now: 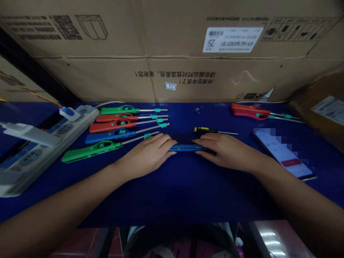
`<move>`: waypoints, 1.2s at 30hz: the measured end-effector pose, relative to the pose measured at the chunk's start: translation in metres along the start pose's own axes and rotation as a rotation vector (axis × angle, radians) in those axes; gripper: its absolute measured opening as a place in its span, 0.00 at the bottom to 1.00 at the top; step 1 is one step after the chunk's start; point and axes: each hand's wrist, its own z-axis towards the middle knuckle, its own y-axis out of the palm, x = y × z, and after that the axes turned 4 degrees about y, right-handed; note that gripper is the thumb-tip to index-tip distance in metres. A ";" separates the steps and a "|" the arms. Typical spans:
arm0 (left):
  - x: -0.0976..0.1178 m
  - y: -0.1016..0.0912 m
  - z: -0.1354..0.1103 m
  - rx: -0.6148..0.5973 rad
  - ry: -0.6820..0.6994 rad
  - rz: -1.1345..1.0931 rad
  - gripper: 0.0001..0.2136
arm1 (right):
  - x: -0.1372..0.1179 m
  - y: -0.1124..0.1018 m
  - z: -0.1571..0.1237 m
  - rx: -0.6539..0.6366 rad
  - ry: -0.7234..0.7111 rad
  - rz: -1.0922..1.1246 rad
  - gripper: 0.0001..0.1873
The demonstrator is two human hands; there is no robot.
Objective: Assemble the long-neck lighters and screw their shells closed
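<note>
Both hands hold a blue lighter (185, 147) crosswise over the middle of the blue table. My left hand (150, 152) pinches its left end, and my right hand (223, 148) grips its right end between thumb and fingers. Only the lighter's middle shows; its ends are hidden by the fingers. A small screwdriver (205, 129) with a black and yellow handle lies just beyond my right hand. Left of my left hand lie several gas lighters with metal tubes and teal tape: the nearest is a green lighter (91, 152), with a blue lighter (110, 136) behind it.
A white power strip (53, 139) with plugs runs along the left. Red lighters (249, 111) lie at the back right, and a lit phone (285, 154) lies right of my right hand. Cardboard (107, 79) walls the back; small white bits (198, 109) lie before it.
</note>
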 end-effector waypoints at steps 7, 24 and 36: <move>0.000 -0.007 0.000 -0.003 -0.035 -0.125 0.16 | -0.003 -0.008 0.000 -0.014 0.037 0.256 0.14; -0.002 -0.004 -0.001 -0.044 -0.092 -0.293 0.14 | -0.004 -0.008 0.001 -0.020 0.090 0.268 0.12; 0.000 0.004 0.002 0.057 -0.235 -0.496 0.13 | -0.005 -0.006 -0.003 0.076 -0.022 -0.003 0.14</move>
